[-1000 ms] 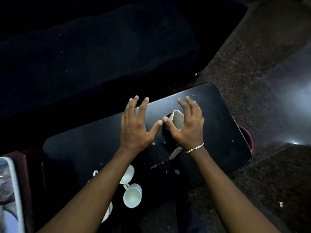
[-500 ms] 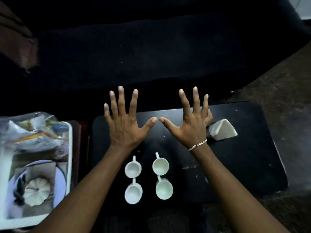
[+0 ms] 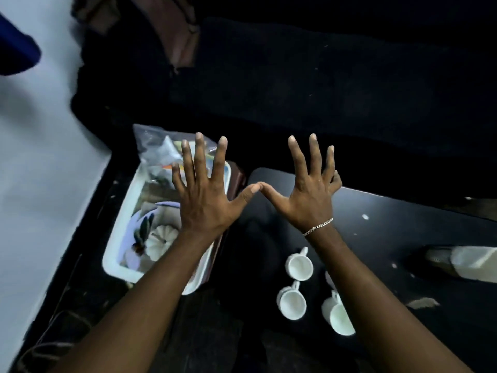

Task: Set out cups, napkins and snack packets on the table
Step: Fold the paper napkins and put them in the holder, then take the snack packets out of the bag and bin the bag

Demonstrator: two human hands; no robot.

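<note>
Both hands are spread flat in front of me, palms down, thumb tips touching. My left hand [image 3: 202,195] hovers over a white tray [image 3: 118,246] that holds a clear bag of snack packets [image 3: 161,149] and a plate with a white ribbed item. My right hand [image 3: 309,192], with a bracelet at the wrist, is above the black table [image 3: 403,224]. Several white cups [image 3: 299,266] stand on the table near my right forearm, one partly hidden by it. A white folded napkin [image 3: 473,261] lies at the far right edge of view.
A dark sofa [image 3: 322,90] runs behind the table. A pale wall [image 3: 40,157] fills the left side. The tray rests on a brown surface left of the table. Small white crumbs dot the tabletop.
The view has swung left: tray and snack bag are now central, the napkin has slid to the right edge. My hands stay spread; the thumb tips now touch.
</note>
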